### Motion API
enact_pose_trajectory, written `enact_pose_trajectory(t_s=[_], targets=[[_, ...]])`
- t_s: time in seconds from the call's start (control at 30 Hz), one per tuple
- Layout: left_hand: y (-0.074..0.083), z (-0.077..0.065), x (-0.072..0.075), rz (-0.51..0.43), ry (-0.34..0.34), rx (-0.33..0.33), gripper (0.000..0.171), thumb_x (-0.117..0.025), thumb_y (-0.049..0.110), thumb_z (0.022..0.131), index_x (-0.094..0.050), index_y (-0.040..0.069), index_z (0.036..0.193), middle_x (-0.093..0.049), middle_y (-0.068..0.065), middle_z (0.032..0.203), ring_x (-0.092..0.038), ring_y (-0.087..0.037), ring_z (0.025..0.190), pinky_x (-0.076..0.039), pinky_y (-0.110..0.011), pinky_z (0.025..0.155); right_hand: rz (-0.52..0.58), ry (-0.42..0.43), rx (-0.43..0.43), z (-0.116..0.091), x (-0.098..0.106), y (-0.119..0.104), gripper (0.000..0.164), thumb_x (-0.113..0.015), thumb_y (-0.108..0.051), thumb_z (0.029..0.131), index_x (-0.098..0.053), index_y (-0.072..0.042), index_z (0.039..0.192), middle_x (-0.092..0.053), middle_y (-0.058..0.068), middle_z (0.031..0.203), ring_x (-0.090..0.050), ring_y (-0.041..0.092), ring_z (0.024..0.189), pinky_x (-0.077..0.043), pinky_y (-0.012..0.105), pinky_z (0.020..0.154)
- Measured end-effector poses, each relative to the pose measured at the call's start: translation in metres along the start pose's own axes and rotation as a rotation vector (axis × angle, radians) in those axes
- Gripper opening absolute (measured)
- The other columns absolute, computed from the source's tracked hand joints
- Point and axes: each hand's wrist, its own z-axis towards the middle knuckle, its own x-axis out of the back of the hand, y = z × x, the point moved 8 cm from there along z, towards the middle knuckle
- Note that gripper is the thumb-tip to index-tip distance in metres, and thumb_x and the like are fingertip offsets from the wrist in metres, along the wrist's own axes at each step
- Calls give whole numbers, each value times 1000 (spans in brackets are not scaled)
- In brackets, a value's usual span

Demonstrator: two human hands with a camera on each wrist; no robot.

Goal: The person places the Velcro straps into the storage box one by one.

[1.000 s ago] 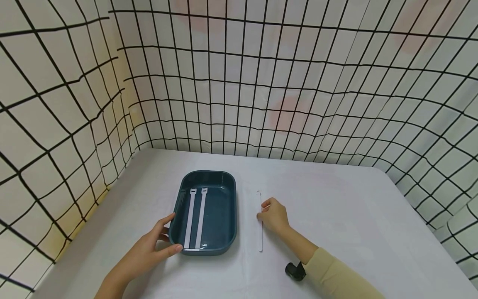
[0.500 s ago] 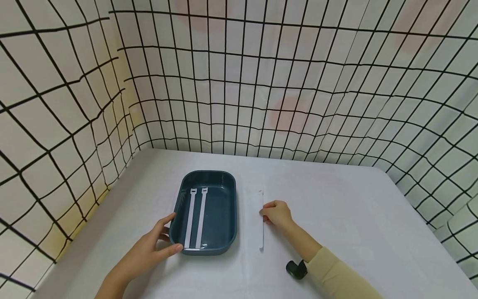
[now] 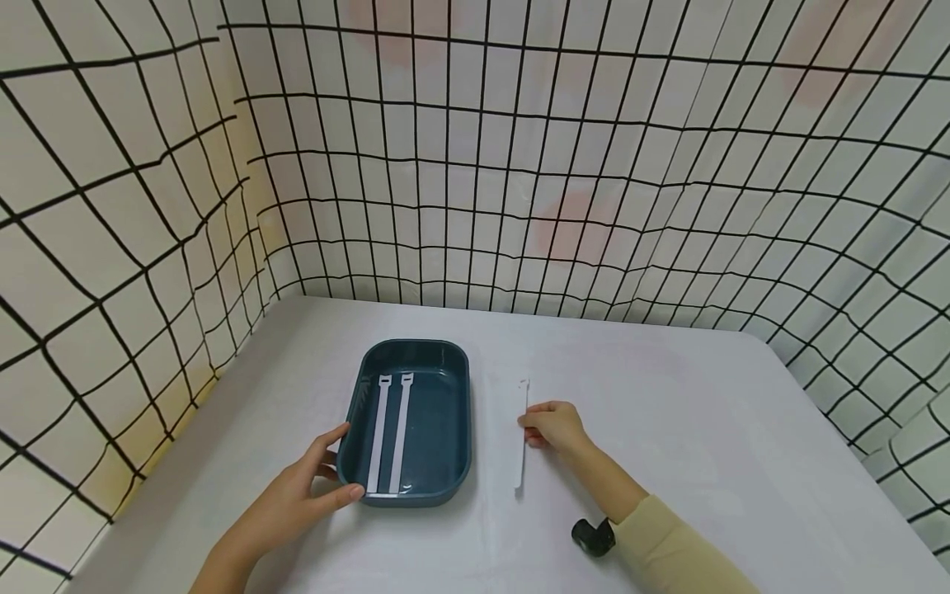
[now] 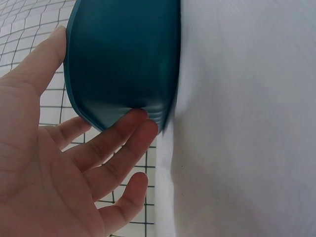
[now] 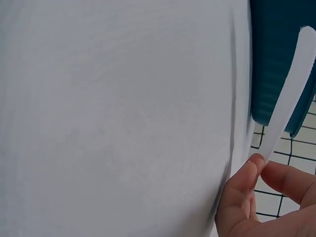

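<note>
My right hand (image 3: 555, 425) pinches a white cable tie (image 3: 521, 462) between thumb and fingertips, just right of the tray. In the right wrist view the tie (image 5: 289, 96) is a flat, soft strap with a rounded end, rising from my fingertips (image 5: 254, 165). My left hand (image 3: 300, 491) rests at the near left corner of a dark teal rectangular tray (image 3: 469, 429). In the left wrist view its thumb touches the tray's rim and relaxed fingers (image 4: 140, 136) lie against the outer wall. Two more white cable ties (image 3: 377, 437) with slotted heads lie side by side along the tray's left half.
A white cloth covers the table (image 3: 668, 412). White walls with a black grid (image 3: 475, 181) rise behind and at both sides. A black wrist camera (image 3: 592, 538) sits at the right sleeve (image 3: 671, 540). A white rolled shape (image 3: 916, 462) stands at the far right edge.
My right hand has shifted slightly right with the cable tie, which has turned from edge-on and now tilts a little. The left hand and tray stay in place.
</note>
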Motion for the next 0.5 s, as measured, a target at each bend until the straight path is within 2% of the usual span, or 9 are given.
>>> enact_pose_trajectory(t_s=[0.27,0.5], targets=[[-1,0,0,-1,0,4,83,-75,41,85,-29,20,151,-60,-7,113,-57,-21,102,-45,-45,81,51,-35,17,-8,-1,-12,19,-67,3,86,-60,10,101,-61,7,75,-57,9,58,-49,20,56],[-1,0,1,-5,1,-5,82,-75,40,85,-29,19,151,-60,-7,113,-57,-20,101,-45,-44,79,138,-62,33,-15,-1,-28,21,-68,4,85,-59,11,103,-63,7,76,-58,10,60,-51,20,58]])
